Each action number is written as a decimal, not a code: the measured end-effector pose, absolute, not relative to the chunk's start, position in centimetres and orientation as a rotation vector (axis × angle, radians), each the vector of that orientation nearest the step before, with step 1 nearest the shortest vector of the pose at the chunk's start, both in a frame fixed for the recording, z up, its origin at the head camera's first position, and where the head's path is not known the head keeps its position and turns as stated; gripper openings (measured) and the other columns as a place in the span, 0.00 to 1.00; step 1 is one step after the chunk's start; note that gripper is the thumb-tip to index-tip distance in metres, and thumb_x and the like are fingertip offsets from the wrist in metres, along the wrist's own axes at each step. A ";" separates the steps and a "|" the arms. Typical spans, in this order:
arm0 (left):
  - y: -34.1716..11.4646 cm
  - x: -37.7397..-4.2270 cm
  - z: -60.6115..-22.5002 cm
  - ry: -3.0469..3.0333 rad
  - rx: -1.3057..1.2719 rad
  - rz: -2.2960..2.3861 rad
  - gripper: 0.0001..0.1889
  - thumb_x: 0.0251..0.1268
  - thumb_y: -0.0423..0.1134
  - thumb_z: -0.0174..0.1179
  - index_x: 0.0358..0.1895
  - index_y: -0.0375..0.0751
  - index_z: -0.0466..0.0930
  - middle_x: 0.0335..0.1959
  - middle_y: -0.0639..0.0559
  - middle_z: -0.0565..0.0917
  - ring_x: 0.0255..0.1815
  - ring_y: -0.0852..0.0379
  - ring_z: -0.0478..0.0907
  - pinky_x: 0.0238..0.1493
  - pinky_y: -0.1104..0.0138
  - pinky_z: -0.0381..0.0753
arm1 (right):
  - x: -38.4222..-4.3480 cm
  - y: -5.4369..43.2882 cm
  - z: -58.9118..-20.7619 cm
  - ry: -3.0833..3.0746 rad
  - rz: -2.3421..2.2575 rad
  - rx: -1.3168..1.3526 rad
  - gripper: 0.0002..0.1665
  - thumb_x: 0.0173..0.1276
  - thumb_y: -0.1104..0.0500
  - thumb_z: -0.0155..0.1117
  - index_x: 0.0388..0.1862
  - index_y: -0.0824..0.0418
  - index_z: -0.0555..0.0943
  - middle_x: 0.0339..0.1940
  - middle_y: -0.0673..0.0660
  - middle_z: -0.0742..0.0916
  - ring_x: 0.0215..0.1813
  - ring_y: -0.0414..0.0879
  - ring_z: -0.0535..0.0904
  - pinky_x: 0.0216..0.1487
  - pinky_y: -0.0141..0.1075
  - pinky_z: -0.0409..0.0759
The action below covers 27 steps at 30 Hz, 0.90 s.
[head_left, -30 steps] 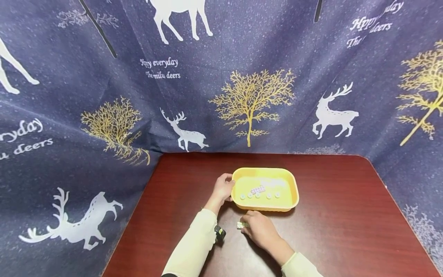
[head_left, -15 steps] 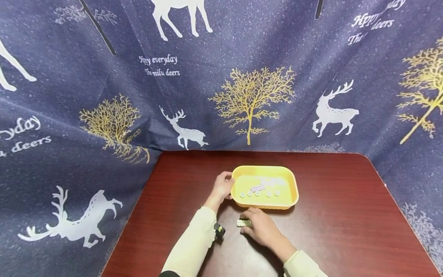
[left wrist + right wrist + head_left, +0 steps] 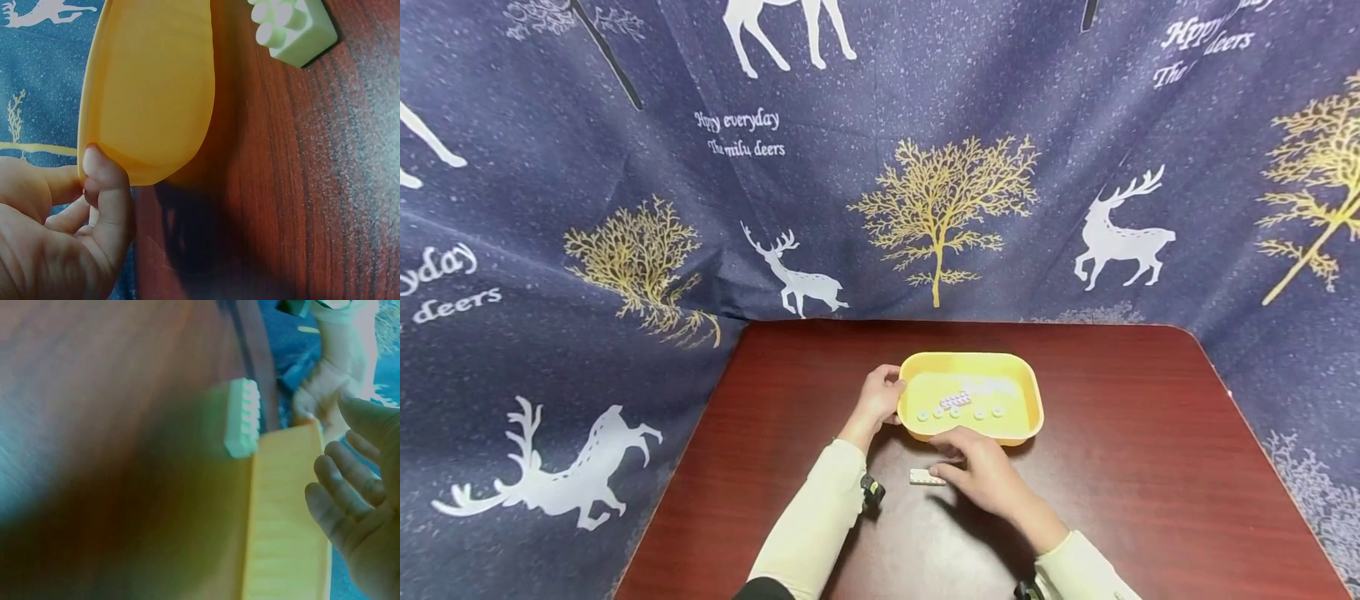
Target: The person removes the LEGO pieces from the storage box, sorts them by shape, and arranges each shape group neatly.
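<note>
My left hand pinches the left end of a yellow plastic tray, thumb and fingers on its rim, also plain in the left wrist view. In front of the tray a pale green studded toy brick lies on the table. My right hand is just above and right of that brick, its fingers apart and holding nothing. In the right wrist view the right hand shows relaxed fingers beside the tray's wall, away from the brick.
Inside the tray lie a pink studded brick, a row of several small round pieces and pale pieces too washed out to name. The dark red table meets a blue deer-print curtain at its back edge.
My right hand has let go of the pale green brick and lifted slightly up and right, leaving it on the table. The left hand keeps its grip on the tray.
</note>
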<state>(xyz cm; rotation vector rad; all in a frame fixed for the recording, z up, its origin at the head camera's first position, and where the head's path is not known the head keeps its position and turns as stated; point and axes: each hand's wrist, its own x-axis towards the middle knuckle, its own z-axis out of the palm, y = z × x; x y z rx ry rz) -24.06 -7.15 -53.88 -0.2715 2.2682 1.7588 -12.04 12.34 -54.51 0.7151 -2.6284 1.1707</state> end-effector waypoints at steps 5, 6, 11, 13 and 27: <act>-7.3 -24.1 -53.8 2.262 -0.280 1.765 0.18 0.78 0.35 0.55 0.66 0.41 0.75 0.43 0.41 0.74 0.26 0.49 0.81 0.14 0.69 0.81 | -12.9 13.1 -53.3 -2.585 1.167 0.681 0.22 0.56 0.57 0.82 0.50 0.57 0.87 0.42 0.51 0.90 0.40 0.43 0.85 0.42 0.35 0.86; -7.3 -24.1 -53.8 2.260 -0.280 1.768 0.18 0.78 0.35 0.55 0.67 0.40 0.75 0.42 0.41 0.74 0.25 0.50 0.80 0.13 0.70 0.81 | -13.1 13.2 -53.1 -2.582 1.166 0.675 0.22 0.56 0.56 0.82 0.50 0.57 0.87 0.43 0.51 0.90 0.40 0.43 0.85 0.43 0.36 0.87; -7.4 -24.2 -53.7 2.258 -0.276 1.770 0.19 0.78 0.34 0.55 0.67 0.40 0.74 0.41 0.42 0.75 0.24 0.50 0.80 0.13 0.70 0.80 | -14.3 14.0 -52.4 -2.559 1.172 0.682 0.21 0.58 0.56 0.81 0.50 0.56 0.87 0.46 0.51 0.90 0.41 0.46 0.85 0.39 0.38 0.87; -7.4 -24.2 -53.7 2.261 -0.276 1.766 0.19 0.78 0.35 0.55 0.67 0.40 0.74 0.41 0.41 0.76 0.24 0.50 0.80 0.13 0.70 0.80 | -14.8 14.2 -52.2 -2.548 1.169 0.680 0.20 0.58 0.57 0.81 0.50 0.55 0.87 0.46 0.50 0.90 0.40 0.48 0.85 0.35 0.34 0.85; -7.1 -24.0 -54.0 2.261 -0.260 1.772 0.16 0.77 0.34 0.55 0.64 0.40 0.76 0.40 0.39 0.77 0.22 0.52 0.79 0.12 0.70 0.80 | -17.9 15.7 -52.2 -2.600 1.017 0.593 0.23 0.57 0.57 0.82 0.51 0.60 0.86 0.42 0.57 0.89 0.43 0.51 0.86 0.43 0.45 0.85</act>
